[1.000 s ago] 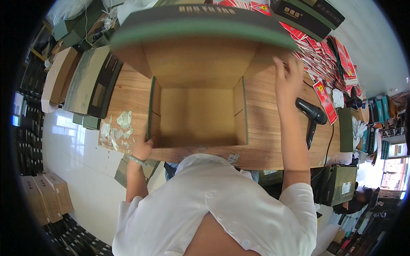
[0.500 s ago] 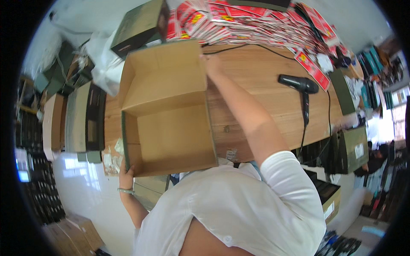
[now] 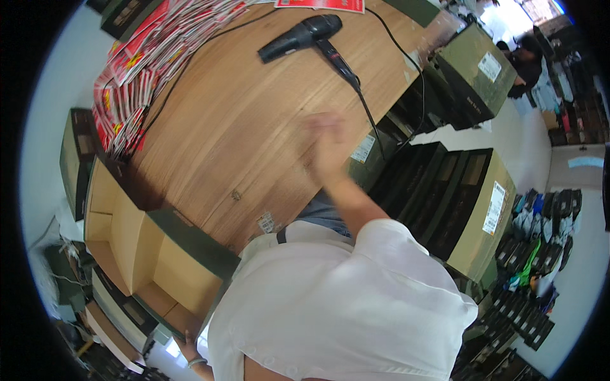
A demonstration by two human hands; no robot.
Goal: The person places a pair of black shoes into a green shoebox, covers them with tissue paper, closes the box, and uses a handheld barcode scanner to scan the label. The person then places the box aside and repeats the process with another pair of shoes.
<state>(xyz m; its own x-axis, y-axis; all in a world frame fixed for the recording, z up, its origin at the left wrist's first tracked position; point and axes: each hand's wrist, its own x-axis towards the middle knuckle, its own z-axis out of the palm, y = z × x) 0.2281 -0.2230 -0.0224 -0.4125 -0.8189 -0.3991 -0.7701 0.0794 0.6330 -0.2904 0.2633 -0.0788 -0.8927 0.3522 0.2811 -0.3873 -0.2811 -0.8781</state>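
Cardboard box [image 3: 136,251] hangs off the wooden table [image 3: 241,127] edge, held by the left hand [image 3: 189,346] (grip hidden); right hand [image 3: 327,143] hovers blurred, empty, fingers loosely spread.

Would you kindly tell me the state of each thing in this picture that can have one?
Cardboard box: open, empty, tilted off the table's left edge.
Hair dryer: lying flat on the table, cord attached.
Red packets: heaped loosely.
Right hand: blurred, empty, over the table.
Left hand: low beside the box, grip hidden.
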